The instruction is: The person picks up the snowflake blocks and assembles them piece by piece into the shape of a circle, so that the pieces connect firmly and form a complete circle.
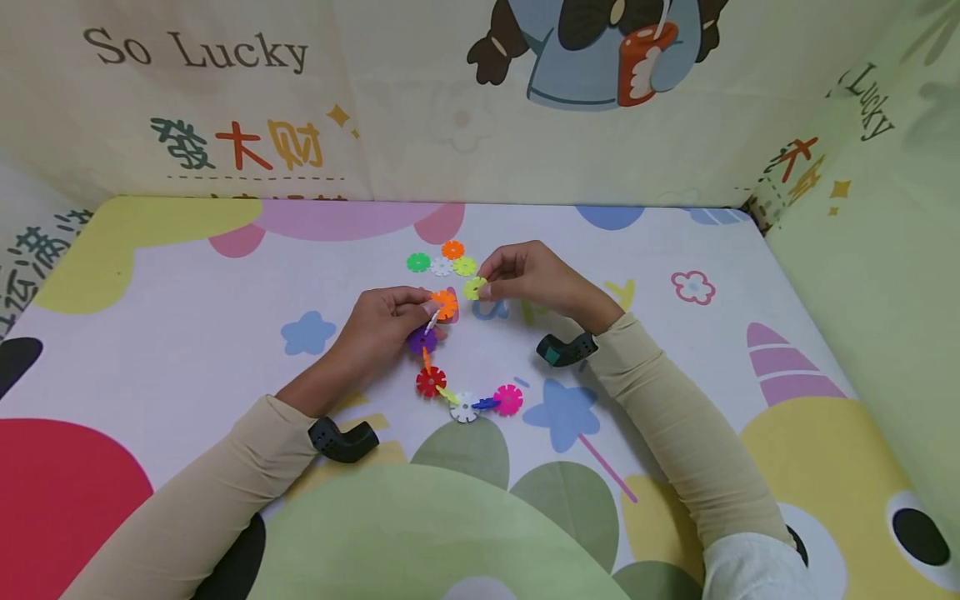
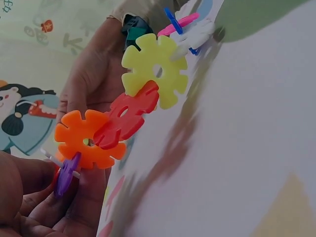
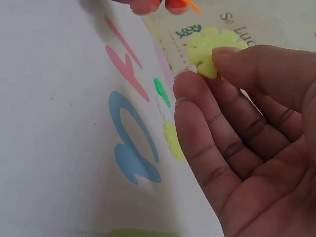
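At the middle of the white, cartoon-printed bench (image 1: 697, 342): curved chain of notched, flower-shaped plastic discs (image 1: 431, 382), nine linked by my count, running from an orange end disc (image 1: 447, 307) round to a bright pink end disc (image 1: 507, 400). Left hand (image 1: 386, 323) pinches the chain by its orange end; right hand (image 1: 536, 277) pinches a single pale-yellow notched disc (image 1: 473, 289), near that end but apart from it. Unlinked: that one, plus four loose discs beyond the hands, namely a green disc (image 1: 418, 262), a white disc (image 1: 441, 267), an orange disc (image 1: 453, 249) and a yellow disc (image 1: 464, 267). Bench cover lies flat, blue stars and green leaves printed on it. Cream cloth walls (image 1: 405, 100) behind and to the right, lettered "So Lucky" at back.
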`<act>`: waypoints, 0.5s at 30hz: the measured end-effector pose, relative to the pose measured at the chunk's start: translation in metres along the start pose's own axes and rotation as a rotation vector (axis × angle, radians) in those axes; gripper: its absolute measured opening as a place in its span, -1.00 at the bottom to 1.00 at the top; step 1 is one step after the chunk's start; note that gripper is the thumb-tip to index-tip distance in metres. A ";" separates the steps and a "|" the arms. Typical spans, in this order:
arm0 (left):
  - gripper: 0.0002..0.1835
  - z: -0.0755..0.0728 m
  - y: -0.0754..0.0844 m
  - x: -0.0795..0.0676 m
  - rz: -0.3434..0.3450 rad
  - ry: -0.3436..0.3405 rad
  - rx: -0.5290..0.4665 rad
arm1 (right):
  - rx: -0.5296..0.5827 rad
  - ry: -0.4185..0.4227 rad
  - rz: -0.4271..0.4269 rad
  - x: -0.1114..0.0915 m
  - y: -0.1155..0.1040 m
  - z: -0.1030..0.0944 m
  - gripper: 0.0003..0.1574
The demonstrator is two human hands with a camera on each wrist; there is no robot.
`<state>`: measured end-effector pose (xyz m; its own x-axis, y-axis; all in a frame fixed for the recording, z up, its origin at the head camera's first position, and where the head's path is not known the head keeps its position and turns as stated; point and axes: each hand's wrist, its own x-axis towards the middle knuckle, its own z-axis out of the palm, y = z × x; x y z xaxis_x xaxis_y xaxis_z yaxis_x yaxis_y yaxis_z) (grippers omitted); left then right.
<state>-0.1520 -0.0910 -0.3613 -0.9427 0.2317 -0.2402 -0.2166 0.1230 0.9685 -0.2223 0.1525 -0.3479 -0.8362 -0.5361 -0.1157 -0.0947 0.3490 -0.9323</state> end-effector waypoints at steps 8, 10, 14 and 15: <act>-0.65 0.001 0.000 0.000 -0.023 0.012 0.003 | 0.063 -0.016 0.005 -0.001 -0.002 0.001 -0.80; -0.65 0.001 0.000 0.001 -0.023 0.012 0.003 | 0.067 -0.016 0.007 -0.001 -0.002 0.001 -0.80; -0.64 0.000 -0.002 0.002 -0.014 0.009 0.006 | 0.080 -0.026 0.011 0.000 -0.002 0.002 -0.82; -0.64 -0.001 -0.002 0.002 -0.011 0.006 0.004 | 0.081 -0.030 0.011 0.000 -0.002 0.003 -0.82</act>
<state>-0.1534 -0.0916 -0.3633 -0.9416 0.2246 -0.2508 -0.2262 0.1297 0.9654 -0.2204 0.1500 -0.3465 -0.8204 -0.5557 -0.1347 -0.0411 0.2924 -0.9554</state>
